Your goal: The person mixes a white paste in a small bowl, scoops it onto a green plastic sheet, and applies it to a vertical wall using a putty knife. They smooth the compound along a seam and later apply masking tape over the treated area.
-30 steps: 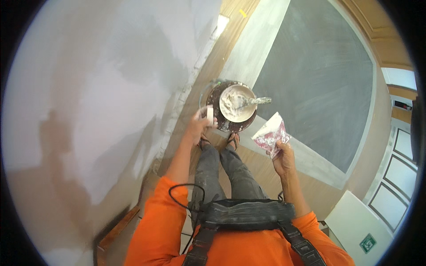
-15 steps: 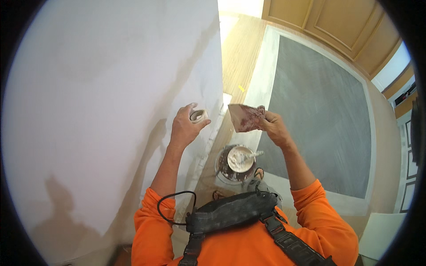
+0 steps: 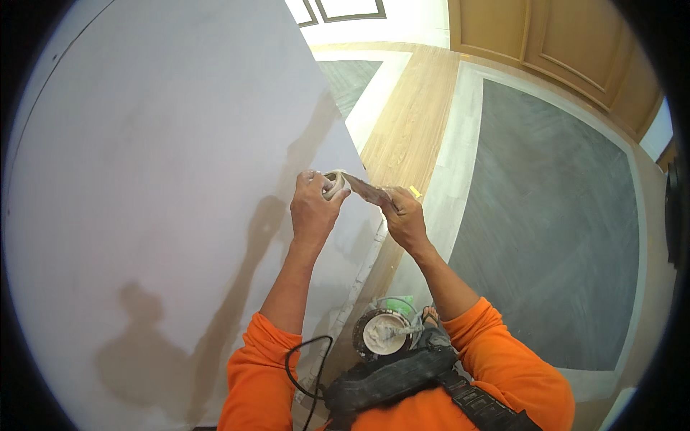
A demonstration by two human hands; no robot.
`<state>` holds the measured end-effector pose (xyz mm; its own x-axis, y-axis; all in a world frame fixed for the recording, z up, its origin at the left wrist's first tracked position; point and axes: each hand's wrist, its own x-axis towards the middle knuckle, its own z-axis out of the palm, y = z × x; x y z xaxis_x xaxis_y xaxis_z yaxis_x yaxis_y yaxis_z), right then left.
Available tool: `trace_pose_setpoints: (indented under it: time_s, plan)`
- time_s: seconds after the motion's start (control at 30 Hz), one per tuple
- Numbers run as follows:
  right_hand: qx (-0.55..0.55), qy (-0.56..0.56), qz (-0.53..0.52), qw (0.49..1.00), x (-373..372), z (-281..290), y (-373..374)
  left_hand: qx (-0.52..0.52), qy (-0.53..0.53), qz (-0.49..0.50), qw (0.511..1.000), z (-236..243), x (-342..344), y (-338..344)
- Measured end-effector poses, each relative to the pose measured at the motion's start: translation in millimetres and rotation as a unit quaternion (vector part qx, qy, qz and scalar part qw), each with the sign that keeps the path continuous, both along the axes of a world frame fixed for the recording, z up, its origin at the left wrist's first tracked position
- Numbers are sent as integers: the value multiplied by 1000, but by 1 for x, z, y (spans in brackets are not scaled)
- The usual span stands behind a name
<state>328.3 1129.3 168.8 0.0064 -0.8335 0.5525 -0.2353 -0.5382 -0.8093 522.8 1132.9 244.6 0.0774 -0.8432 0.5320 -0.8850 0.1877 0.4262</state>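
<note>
The left hand [image 3: 314,207] is curled around a pale roll [image 3: 333,192], and the right hand [image 3: 407,218] firmly pinches a flat brownish piece [image 3: 367,190] by its right end, probably so that its free left end can meet the roll, near the pale wall [image 3: 180,144] at left.

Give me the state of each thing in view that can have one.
Left hand: gripping roll
Roll: held, hole showing
Right hand: gripping flat piece
Flat piece: held, end beside roll
Bowl: uncovered, holding pale paste
Tool: resting in bowl
Sleeves: pushed up
Cable: looped
</note>
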Motion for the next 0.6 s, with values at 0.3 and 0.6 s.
trace_pose_setpoints:
  time_s: [0.3,0.6]
  plan:
    - [41,-16,-11,999,-1,-25,-158,-57,-159,105,980,-26,-31,-150]
    - [34,-52,5,998,13,-45,-257,-7,7,155,988,-60,-37,-229]
